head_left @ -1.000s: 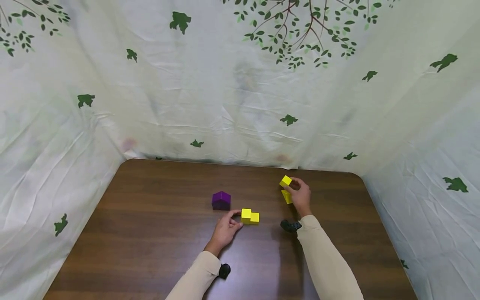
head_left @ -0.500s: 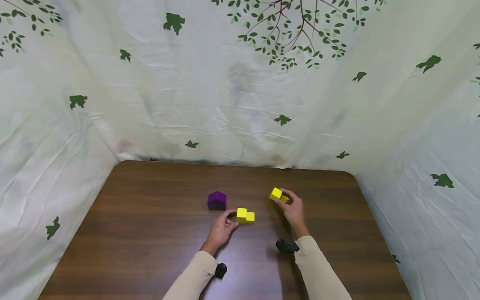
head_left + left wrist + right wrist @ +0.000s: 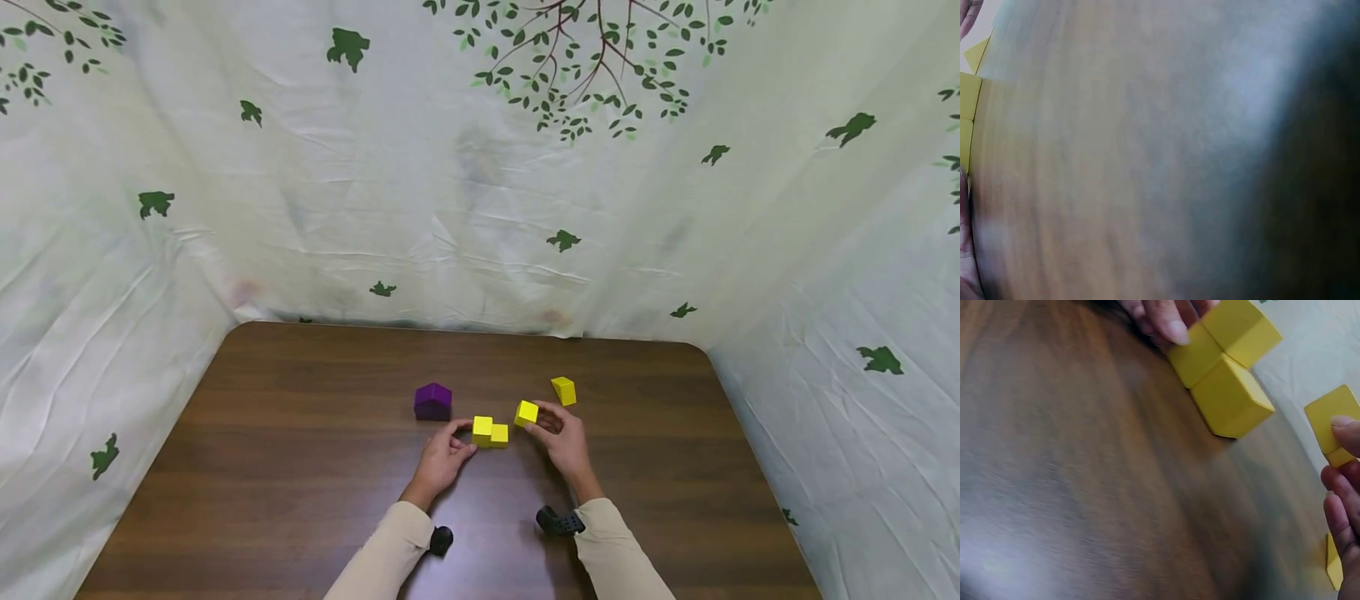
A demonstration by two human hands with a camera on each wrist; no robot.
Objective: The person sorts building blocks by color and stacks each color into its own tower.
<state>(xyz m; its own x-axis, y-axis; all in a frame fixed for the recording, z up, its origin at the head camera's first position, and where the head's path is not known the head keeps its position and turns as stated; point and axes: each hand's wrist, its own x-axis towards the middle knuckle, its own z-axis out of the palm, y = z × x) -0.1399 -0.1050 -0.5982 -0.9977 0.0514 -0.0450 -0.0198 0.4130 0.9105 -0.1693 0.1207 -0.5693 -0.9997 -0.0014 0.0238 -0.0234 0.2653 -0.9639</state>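
Note:
My left hand (image 3: 437, 464) pinches the lower left block of a small yellow group on the table, thumb in front and index finger behind. In that group one yellow block (image 3: 1242, 330) sits on top of the left one (image 3: 1194, 357), and a third block (image 3: 1230, 399) stands beside it on the right. Just to the right, my right hand (image 3: 566, 446) grips a yellow cube (image 3: 527, 413) between thumb and fingers, a short gap from the group. The left wrist view shows only the edges of the yellow blocks (image 3: 966, 97) and part of the left hand.
A purple house-shaped block (image 3: 433, 402) stands behind the left hand. Beyond the right hand lies a yellow wedge-like block (image 3: 564, 391). The brown wooden table (image 3: 300, 392) ends at a white printed cloth (image 3: 480, 208) behind and at the sides.
My right hand has carried the yellow cube left and nearer, from the back right toward the group, uncovering the wedge-like block. The left hand has stayed at the group; the view shifted slightly.

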